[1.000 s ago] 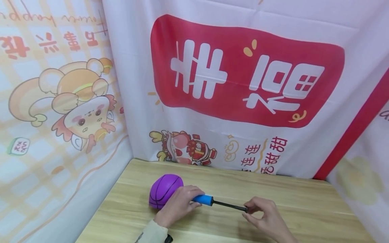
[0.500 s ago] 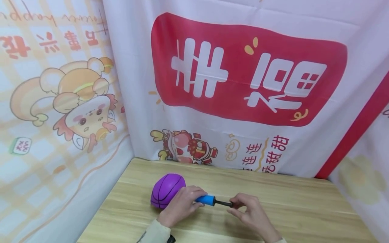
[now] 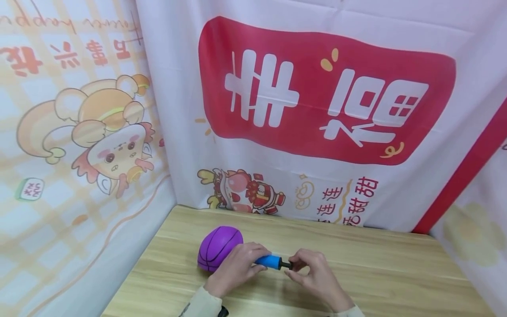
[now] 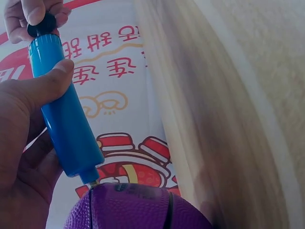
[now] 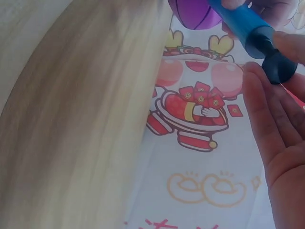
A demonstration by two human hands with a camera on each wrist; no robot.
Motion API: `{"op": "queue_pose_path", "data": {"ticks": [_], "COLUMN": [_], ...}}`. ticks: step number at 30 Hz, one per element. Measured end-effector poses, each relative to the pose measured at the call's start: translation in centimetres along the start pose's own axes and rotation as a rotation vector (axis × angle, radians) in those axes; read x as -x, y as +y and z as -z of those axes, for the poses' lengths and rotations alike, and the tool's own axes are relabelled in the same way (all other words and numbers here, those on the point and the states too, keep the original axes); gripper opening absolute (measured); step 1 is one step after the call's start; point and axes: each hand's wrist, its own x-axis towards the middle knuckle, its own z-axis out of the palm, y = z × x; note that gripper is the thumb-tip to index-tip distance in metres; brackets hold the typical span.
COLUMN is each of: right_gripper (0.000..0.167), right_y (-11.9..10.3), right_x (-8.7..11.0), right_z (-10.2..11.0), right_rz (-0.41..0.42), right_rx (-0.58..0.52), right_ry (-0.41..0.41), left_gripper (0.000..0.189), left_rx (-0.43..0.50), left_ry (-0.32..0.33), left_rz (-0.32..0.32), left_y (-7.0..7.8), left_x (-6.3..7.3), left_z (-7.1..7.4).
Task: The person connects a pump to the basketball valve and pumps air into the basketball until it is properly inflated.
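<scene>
A purple ball (image 3: 219, 247) with black seam lines, partly caved in, sits on the wooden table. My left hand (image 3: 239, 268) grips the blue barrel of a hand pump (image 4: 71, 129), thumb along its side. In the left wrist view the pump's nozzle end meets the top of the ball. My right hand (image 3: 314, 273) pinches the black handle (image 5: 279, 67) at the pump's other end. Only a short stretch of the black rod shows between barrel and handle. Part of the ball is hidden behind my left hand.
The light wooden table (image 3: 396, 268) is bounded by printed cloth at the back (image 3: 178, 132) and on both sides. A small black object (image 3: 223, 311) shows beside the left sleeve at the bottom edge.
My right hand has moved left, pushing the rod from far out to nearly fully inside the barrel. The left hand and ball stay almost in place, apart from a slight view shift.
</scene>
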Motion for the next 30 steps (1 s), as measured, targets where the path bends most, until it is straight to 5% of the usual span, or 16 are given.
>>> {"op": "queue_pose_path", "data": {"ticks": [22,30], "right_gripper": [0.037,0.029], "right_y": [1.3,1.2], "right_x": [4.6,4.4], "right_z": [5.9,5.7], "right_rz": [0.039,0.025], "right_rx": [0.019,0.018], "right_ry": [0.065,0.057], "left_gripper": [0.032,0.032], "left_rx": [0.022,0.013], "left_ry": [-0.031,-0.009], "left_rz": [0.03,0.018], "left_y": [-0.3,-0.4], "left_x": [0.2,0.1], "left_z": [-0.1,-0.5]}}
